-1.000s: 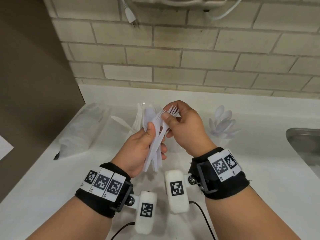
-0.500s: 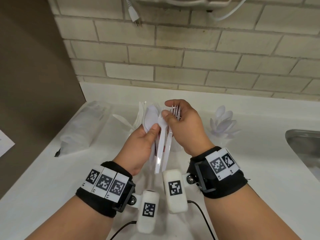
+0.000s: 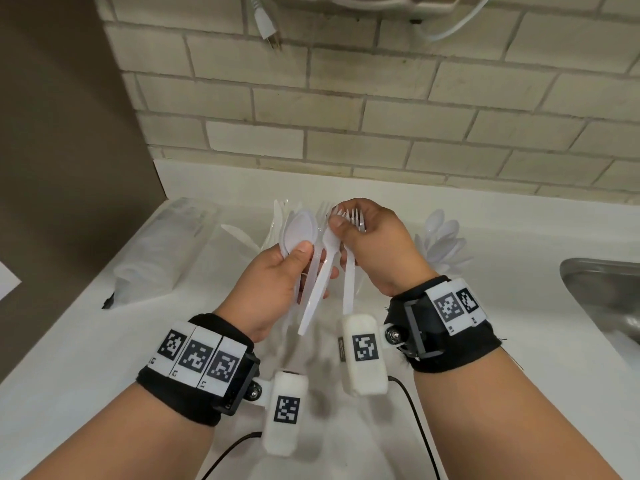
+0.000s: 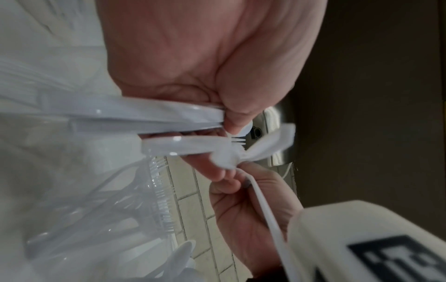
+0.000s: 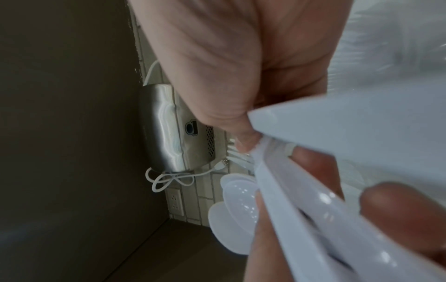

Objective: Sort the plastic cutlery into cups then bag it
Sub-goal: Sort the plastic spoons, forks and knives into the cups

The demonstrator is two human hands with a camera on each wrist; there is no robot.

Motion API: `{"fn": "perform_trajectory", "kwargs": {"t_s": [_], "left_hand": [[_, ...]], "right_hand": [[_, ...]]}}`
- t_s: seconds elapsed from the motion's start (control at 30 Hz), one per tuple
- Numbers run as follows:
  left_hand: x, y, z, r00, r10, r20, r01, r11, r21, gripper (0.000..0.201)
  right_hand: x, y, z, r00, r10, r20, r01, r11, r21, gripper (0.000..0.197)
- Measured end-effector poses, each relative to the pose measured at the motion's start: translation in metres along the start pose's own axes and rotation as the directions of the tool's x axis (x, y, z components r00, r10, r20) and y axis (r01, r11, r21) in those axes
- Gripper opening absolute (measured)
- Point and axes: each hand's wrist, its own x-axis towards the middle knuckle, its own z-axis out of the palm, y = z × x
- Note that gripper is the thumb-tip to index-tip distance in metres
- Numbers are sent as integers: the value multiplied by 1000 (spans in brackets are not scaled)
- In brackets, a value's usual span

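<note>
At the far left of the white counter (image 3: 86,341) lies a clear plastic bag (image 3: 162,251), well apart from the hands. The left hand (image 3: 273,282) is raised above the counter; its grip is clamped on a bunch of white spoons (image 3: 299,230), thumb pressed just under the bowls, handles pointing down toward the wrist. Just beside it, the right hand (image 3: 374,247) has its grip pinched on white forks (image 3: 349,271) near the tines, with one handle hanging straight down. Both bunches nearly touch each other. Behind the hands stands a cup with cutlery (image 3: 280,216). Further right, a cup of spoons (image 3: 443,237) stands on the counter, and a metal sink (image 3: 602,299) at the right edge.
</note>
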Motion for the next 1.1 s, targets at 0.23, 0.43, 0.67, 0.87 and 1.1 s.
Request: {"fn": "perform_trajectory", "kwargs": {"t_s": [0.23,0.43,0.67,0.87,1.1], "left_hand": [[6,-1,1,998,-44,-33,42,997,-70,34],[11,-5,-9,979,-78,-190,61,994,-93,29],[11,-9,-10,980,-91,-178,74,992,-100,29],[11,-9,-7,979,-93,-179,75,992,-105,28],[10,-12,-12,978,-105,-183,82,989,-127,28]], "right_hand": [[3,3,-2,999,-45,-24,44,998,-44,7],[27,-12,-43,897,-241,-371,165,961,-224,7],[47,4,-46,790,-480,-381,325,855,-404,14],[52,34,-28,804,-540,-250,423,814,-398,12],[41,57,-29,947,-318,35,295,825,-483,25]]}}
